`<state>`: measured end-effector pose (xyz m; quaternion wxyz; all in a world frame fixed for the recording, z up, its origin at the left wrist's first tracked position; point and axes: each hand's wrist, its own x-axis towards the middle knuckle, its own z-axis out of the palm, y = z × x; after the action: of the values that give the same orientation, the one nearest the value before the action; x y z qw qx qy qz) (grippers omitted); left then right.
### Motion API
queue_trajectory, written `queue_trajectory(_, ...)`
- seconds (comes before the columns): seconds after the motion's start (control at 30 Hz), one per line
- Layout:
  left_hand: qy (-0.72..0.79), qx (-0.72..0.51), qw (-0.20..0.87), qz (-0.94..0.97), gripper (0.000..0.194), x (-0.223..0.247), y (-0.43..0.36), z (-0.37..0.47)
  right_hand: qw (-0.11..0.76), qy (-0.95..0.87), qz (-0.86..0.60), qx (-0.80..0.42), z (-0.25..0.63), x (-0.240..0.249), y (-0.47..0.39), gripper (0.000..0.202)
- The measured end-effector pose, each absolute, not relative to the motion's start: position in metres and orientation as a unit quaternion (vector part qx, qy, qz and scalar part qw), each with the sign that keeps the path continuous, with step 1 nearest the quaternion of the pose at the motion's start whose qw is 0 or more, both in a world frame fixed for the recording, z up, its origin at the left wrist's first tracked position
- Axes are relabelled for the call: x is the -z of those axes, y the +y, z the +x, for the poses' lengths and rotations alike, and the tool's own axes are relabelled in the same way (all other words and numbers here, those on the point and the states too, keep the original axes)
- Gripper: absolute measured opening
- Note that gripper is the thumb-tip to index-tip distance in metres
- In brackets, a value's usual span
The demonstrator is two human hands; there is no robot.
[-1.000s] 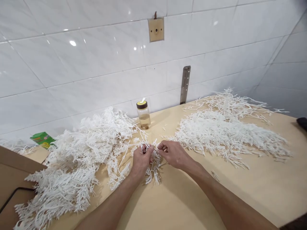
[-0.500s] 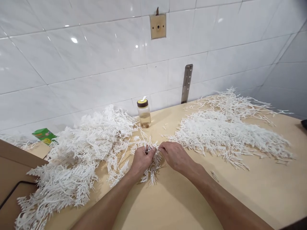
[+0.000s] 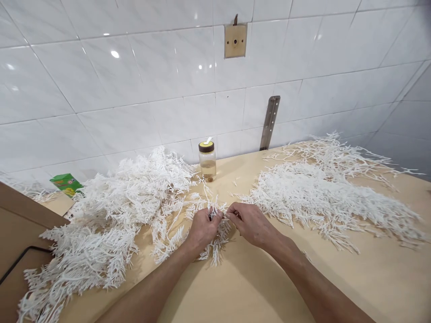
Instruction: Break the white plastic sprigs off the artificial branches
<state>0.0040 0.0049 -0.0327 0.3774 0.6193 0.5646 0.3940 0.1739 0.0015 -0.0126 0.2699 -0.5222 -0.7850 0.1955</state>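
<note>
My left hand is closed around a white branching plastic sprig, whose fringed tips hang below the fingers. Something dark shows between its thumb and forefinger, too small to name. Just to the right, my right hand pinches at the sprig's edge with thumb and forefinger; the exact piece in the pinch is mostly hidden. To the left lies a large tangled heap of white sprigs, reaching close to my left hand. A flatter pile of white sprigs spreads out on the right.
A clear jar with a dark-rimmed yellow lid, part full of liquid, stands near the tiled wall. A metal bracket rises behind the wooden tabletop. At left are a green carton and a brown box.
The whole view has shifted slightly, so things sit a little further right and lower. Both hands stay together at the sprig, with the right fingers still pinching at its edge.
</note>
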Motion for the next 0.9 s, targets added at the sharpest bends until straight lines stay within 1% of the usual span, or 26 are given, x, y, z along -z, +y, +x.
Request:
queue_trajectory(0.1,0.568,-0.392,0.374,0.62,0.029,0.032,0.005,0.005,0.278,-0.8,-0.505,-0.166,0.173,0.015,0.001,0.013)
queue_trajectory(0.33,0.573,-0.373,0.375,0.626,0.032,0.031,0.004,0.006,0.227,-0.817,-0.522,-0.094,0.171,0.016,-0.001,0.026)
queue_trajectory(0.47,0.566,-0.381,0.391,0.617,0.024,0.028,0.0,0.006,0.215,-0.818,-0.529,-0.07,0.168,0.017,-0.002,0.027)
queue_trajectory(0.7,0.562,-0.395,0.399,0.608,0.021,0.021,-0.003,0.005,0.2,-0.815,-0.542,-0.045,0.154,0.025,-0.006,0.02)
queue_trajectory(0.83,0.55,-0.392,0.414,0.609,0.016,0.027,-0.004,0.006,0.173,-0.769,-0.615,-0.016,0.159,0.021,0.001,0.018)
queue_trajectory(0.9,0.544,-0.395,0.422,0.608,0.017,0.029,-0.005,0.006,0.196,-0.728,-0.657,-0.013,0.173,0.018,0.008,0.019)
